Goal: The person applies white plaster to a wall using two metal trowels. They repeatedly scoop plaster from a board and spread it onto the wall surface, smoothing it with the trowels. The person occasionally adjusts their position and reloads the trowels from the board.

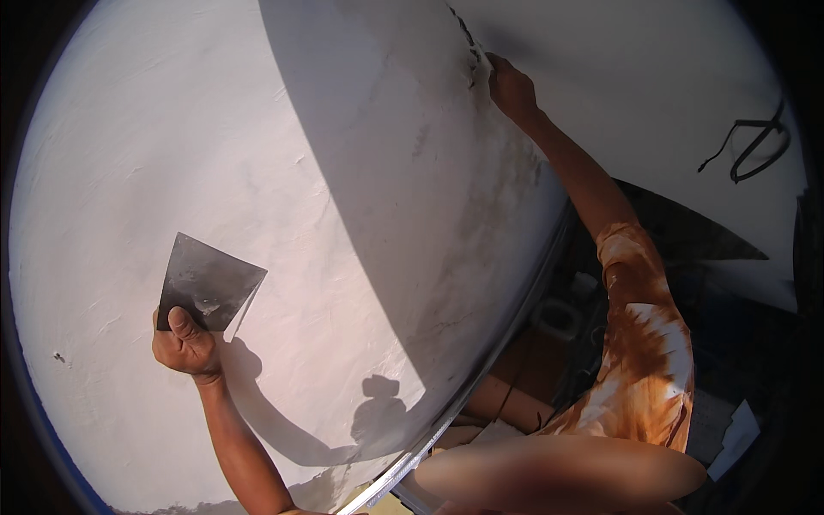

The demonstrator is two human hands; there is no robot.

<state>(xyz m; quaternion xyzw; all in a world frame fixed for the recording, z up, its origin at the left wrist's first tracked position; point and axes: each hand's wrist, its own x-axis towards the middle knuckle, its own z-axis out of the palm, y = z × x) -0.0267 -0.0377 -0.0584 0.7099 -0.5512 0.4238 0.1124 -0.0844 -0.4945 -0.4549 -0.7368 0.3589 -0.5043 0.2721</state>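
Blurred oval (560,474) foremost, pale sliver (485,59) in right grip (513,89) indistinct

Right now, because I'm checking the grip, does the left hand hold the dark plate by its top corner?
No, the left hand grips the dark plate near its lower left corner, thumb over its front.

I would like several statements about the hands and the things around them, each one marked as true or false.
1. The left hand holds a flat dark plate. True.
2. The right hand touches the same plate. False: it is at the dark crack.
3. The right sleeve is orange and white. True.
4. The black cord lies left of the plate. False: the cord is near the right edge.
5. A shadow covers part of the white surface. True.
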